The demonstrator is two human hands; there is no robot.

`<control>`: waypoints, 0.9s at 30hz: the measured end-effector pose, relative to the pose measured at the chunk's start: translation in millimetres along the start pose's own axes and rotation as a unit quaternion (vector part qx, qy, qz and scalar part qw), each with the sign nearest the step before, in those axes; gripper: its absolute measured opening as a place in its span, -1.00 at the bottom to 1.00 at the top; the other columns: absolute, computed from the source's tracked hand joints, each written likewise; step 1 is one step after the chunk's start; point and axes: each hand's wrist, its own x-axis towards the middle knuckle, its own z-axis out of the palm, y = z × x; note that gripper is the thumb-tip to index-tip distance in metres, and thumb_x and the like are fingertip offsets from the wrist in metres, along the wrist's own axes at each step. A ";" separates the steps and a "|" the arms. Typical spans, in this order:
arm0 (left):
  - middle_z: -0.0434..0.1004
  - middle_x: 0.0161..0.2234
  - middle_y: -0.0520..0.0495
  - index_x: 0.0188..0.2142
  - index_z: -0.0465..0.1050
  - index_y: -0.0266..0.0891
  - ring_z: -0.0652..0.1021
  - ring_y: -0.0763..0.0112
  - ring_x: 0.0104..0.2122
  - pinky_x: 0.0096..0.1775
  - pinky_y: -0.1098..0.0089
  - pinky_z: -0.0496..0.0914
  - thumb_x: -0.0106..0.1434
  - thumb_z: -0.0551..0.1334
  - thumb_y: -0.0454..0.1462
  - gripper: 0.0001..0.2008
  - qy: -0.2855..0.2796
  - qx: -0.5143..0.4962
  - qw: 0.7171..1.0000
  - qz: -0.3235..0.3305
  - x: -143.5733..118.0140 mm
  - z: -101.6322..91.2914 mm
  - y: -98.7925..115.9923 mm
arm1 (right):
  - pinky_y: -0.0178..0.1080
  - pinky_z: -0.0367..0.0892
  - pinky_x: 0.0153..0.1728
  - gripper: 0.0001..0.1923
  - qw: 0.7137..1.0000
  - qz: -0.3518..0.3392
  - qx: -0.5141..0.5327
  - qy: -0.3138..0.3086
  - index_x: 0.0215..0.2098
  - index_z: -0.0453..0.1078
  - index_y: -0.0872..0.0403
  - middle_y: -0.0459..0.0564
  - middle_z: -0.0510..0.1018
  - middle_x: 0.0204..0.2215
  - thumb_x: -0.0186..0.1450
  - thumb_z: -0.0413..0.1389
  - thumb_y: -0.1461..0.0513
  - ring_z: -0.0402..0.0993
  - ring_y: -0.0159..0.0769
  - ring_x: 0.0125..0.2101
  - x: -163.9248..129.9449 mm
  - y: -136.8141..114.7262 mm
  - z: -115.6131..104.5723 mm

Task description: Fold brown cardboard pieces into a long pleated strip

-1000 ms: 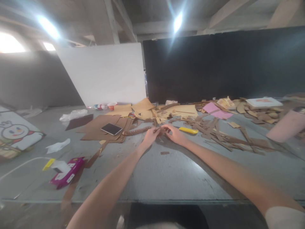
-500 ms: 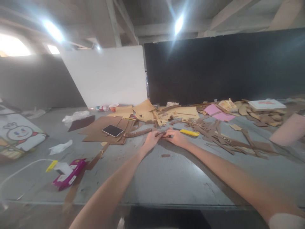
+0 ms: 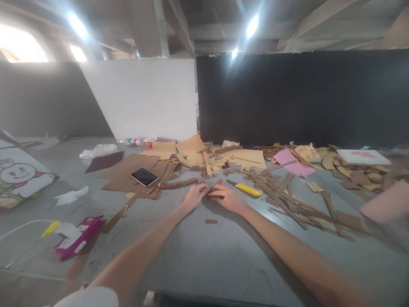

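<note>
My left hand (image 3: pixel 194 197) and my right hand (image 3: pixel 229 199) meet over the middle of the table. Fingers of both are closed on a small brown piece (image 3: pixel 211 190), partly covered by the fingertips, so its full shape is hidden. Just right of my right hand lies a yellow utility knife (image 3: pixel 248 189) with its blade out. A ridged brown strip (image 3: pixel 177 183) lies to the left of my left hand. Nearer to me, a small flat brown scrap (image 3: pixel 211 221) rests on the grey table (image 3: pixel 204 260).
Brown sheets (image 3: pixel 128 166) with a phone (image 3: pixel 144 176) on top lie left. A magenta power strip (image 3: pixel 78 237) with a white cable is at near left. Heaped brown offcuts (image 3: pixel 297 200) and a pink sheet (image 3: pixel 292 162) lie right. White (image 3: pixel 150 98) and black (image 3: pixel 287 98) boards stand behind.
The view has shifted slightly, so the table items appear displaced. Both hands stay together on the small brown piece, and the knife now shows more of its blade.
</note>
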 end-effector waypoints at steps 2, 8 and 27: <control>0.58 -0.47 -0.02 -0.36 0.56 -0.21 0.53 0.32 -0.42 -0.32 0.39 0.37 0.34 0.22 0.17 -0.50 0.000 0.006 1.000 0.000 -0.9 -0.4 0.9 | -0.19 0.46 -0.12 -0.71 1.000 0.003 0.012 -0.003 0.03 0.67 -0.08 0.01 0.56 -0.22 0.55 0.11 0.08 0.53 -0.24 -0.24 0.4 -2.5 -0.5; 0.56 -0.50 -0.03 -0.36 0.59 -0.24 0.51 0.35 -0.46 -0.36 0.41 0.34 0.32 0.25 0.19 -0.47 -0.015 -0.001 1.000 -0.023 9.2 -0.3 1.7 | -0.21 0.45 -0.15 -0.74 0.997 0.058 0.040 0.031 -0.07 0.68 -0.08 0.01 0.60 -0.24 0.53 0.12 0.11 0.53 -0.24 -0.25 4.5 -8.2 -6.8; 0.61 -0.42 -0.05 -0.38 0.60 -0.23 0.54 0.32 -0.40 -0.29 0.37 0.43 0.29 0.31 0.16 -0.51 -0.038 -0.086 0.995 -0.033 28.4 12.4 1.1 | -0.14 0.53 -0.17 -0.70 0.995 0.067 0.045 0.051 -0.05 0.71 -0.08 0.02 0.57 -0.30 0.49 0.18 -0.01 0.55 -0.20 -0.29 -5.9 21.3 -11.4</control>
